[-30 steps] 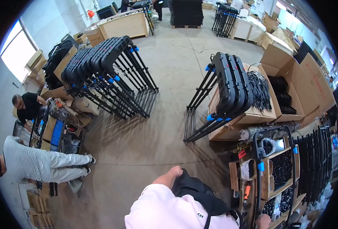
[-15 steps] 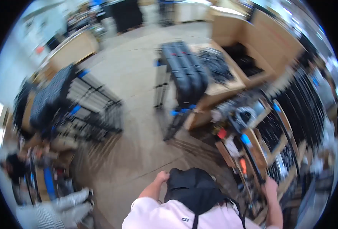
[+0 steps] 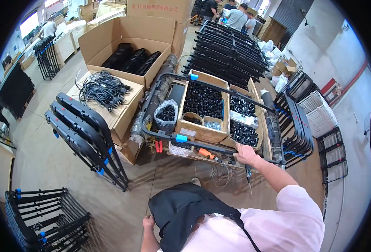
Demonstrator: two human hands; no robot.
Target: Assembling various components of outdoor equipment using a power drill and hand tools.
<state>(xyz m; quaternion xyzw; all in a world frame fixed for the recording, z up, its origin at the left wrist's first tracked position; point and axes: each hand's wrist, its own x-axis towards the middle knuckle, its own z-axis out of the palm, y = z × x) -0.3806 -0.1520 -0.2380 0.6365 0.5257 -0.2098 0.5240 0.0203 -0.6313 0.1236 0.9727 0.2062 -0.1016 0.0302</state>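
My right hand [image 3: 246, 154] is closed around the near bar of a black tubular metal frame [image 3: 165, 136] with blue pieces on it. The frame lies across a workbench, over an open wooden box [image 3: 204, 133] of small black parts. Just below that hand hangs a slim screwdriver-like tool [image 3: 248, 173], tip down. An orange-bodied tool [image 3: 207, 154] rests at the bench's near edge. My left hand [image 3: 149, 222] hangs low beside my black apron [image 3: 181, 210], fingers curled, with nothing seen in it.
Folded black frames [image 3: 80, 128] stand on the floor at left, more [image 3: 26, 222] at lower left. Coiled black cables [image 3: 103, 90] lie on a box beside a large open carton [image 3: 128, 27]. Frames [image 3: 294, 126] lean at right. People [image 3: 238, 19] stand at the far end.
My view has swung to the right, bringing the bench to the middle, and is now sharp. My right hand remains on the frame; my left hand is lower, beside the apron.
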